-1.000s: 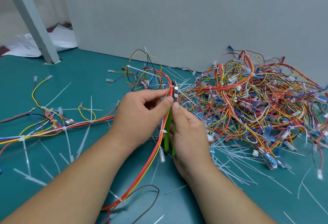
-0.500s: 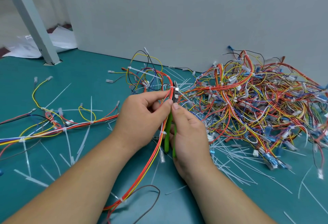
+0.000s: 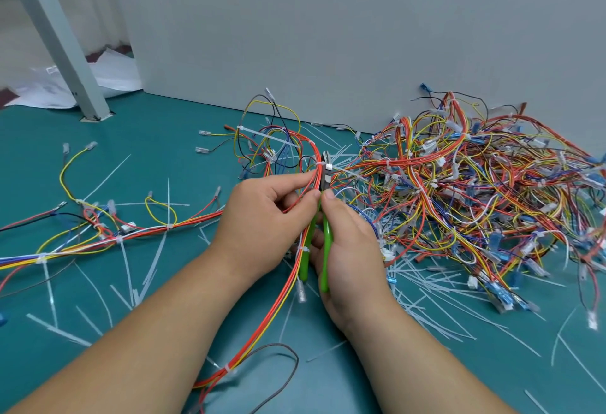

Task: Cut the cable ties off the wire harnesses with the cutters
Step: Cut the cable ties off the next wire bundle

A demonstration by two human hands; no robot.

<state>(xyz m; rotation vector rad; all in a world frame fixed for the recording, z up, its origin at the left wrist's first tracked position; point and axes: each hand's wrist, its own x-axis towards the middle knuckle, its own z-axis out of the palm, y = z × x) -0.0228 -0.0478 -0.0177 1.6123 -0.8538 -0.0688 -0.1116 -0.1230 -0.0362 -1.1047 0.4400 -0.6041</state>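
Note:
My left hand point(image 3: 262, 223) pinches a red, orange and yellow wire harness point(image 3: 282, 302) between thumb and fingers, just below a white cable tie point(image 3: 323, 166). My right hand point(image 3: 351, 256) grips the green-handled cutters point(image 3: 324, 249), index finger laid along them. The cutters' metal jaws point(image 3: 326, 171) sit at that tie, beside the bundle. Another tie point(image 3: 305, 249) wraps the same harness lower down, and a third point(image 3: 226, 369) lies near my left forearm.
A big tangle of tied harnesses point(image 3: 475, 190) fills the right side against the grey wall point(image 3: 328, 36). Another harness point(image 3: 98, 233) stretches left. Cut white tie offcuts point(image 3: 433, 299) litter the teal floor point(image 3: 164, 138). A grey post point(image 3: 65, 53) stands far left.
Both hands hold nearly the same pose. The cutters' jaws stay at the tie, and the harness has barely shifted.

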